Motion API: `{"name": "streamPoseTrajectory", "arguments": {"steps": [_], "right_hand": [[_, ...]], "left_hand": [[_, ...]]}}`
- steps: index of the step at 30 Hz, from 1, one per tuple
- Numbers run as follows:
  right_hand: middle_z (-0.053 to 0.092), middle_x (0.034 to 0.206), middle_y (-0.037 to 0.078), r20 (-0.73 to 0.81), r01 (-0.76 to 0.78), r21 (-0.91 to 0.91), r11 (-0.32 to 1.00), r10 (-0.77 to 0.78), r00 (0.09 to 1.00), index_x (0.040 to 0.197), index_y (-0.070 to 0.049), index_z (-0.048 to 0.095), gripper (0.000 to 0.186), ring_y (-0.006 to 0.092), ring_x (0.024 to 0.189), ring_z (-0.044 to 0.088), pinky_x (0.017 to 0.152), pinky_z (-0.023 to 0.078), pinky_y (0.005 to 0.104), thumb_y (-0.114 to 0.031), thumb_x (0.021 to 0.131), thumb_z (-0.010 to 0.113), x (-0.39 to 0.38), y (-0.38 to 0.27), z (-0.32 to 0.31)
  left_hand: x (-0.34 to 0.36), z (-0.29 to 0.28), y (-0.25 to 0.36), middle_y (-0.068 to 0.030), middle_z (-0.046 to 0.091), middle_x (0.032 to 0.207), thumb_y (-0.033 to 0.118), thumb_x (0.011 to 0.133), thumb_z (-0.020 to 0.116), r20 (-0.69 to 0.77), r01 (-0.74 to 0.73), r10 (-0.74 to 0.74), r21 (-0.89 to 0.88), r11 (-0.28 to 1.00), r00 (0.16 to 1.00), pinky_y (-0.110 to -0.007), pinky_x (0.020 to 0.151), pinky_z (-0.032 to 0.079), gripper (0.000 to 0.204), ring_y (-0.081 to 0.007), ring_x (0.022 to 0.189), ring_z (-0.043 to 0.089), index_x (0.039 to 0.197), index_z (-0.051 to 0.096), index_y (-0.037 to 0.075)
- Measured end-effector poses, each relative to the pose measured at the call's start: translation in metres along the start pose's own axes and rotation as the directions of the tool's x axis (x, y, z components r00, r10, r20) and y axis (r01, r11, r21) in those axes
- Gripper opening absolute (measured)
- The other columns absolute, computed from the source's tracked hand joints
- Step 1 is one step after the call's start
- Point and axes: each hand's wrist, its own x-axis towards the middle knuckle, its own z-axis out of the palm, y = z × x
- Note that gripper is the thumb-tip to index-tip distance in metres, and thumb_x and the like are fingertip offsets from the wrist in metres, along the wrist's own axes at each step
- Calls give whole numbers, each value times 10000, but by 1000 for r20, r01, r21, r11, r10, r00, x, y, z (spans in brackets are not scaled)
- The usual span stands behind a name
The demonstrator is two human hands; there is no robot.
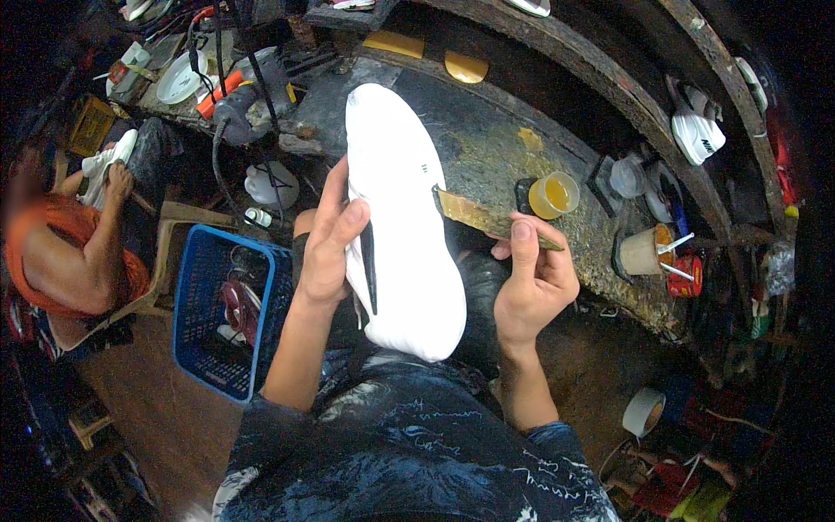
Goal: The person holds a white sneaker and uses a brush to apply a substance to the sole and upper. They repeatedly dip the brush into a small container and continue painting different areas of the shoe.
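I see two hands working on a white shoe.
Left hand (326,248) fingers wrap the white shoe (400,217); right hand (532,283) fingers pinch a flat brush (487,222), probably touching the shoe.

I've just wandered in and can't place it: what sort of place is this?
Most likely a small shoemaking workshop. The left hand holds a white shoe, the right hand a glue-smeared brush, beside a cup of yellow glue on a stained bench.

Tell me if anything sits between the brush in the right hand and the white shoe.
Nothing visible does. The right hand holds the flat brush with its tip right at the edge of the white shoe, which the left hand grips. The glue cup stands behind, on the workbench.
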Motion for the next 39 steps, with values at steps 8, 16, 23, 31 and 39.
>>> {"name": "streamPoseTrajectory", "arguments": {"steps": [8,16,23,31,39], "right_hand": [[762,1002,123,-12,-188,127,974,191,981,1096,53,707,205,127,696,691,637,545,243,-143,1044,675,-3,-3,13],[757,999,125,39,-119,200,973,114,993,1095,47,697,176,129,693,683,643,550,260,-118,1044,664,8,-8,11],[762,984,127,37,82,65,995,-84,996,1082,49,706,114,122,702,681,644,550,249,-39,1013,681,11,-19,13],[782,924,172,149,463,-137,876,-444,884,1018,66,730,136,209,712,714,674,566,285,62,887,771,12,-20,12],[765,922,143,346,665,-176,726,-587,732,1074,13,771,387,247,738,699,671,577,332,121,706,819,19,-29,7]], "left_hand": [[-5,-1,3,-229,505,1491,292,998,692,-19,-79,85,210,974,996,-407,1174,368,826,-294,1371,504,1630,249,-3],[-13,9,17,-211,607,1373,274,988,724,-68,-28,51,308,951,996,-380,1110,430,813,-257,1270,579,1625,291,13],[-16,17,25,-210,634,1331,294,970,748,-57,-72,105,416,907,993,-383,1064,473,814,-257,1218,616,1620,337,27],[-15,19,26,-218,639,1321,263,946,780,-82,-95,157,506,857,984,-379,1046,489,819,-257,1215,628,1609,361,25],[-13,20,26,-205,651,1287,243,938,792,-104,-74,148,518,852,983,-369,1021,502,814,-243,1170,644,1605,374,39]]}}
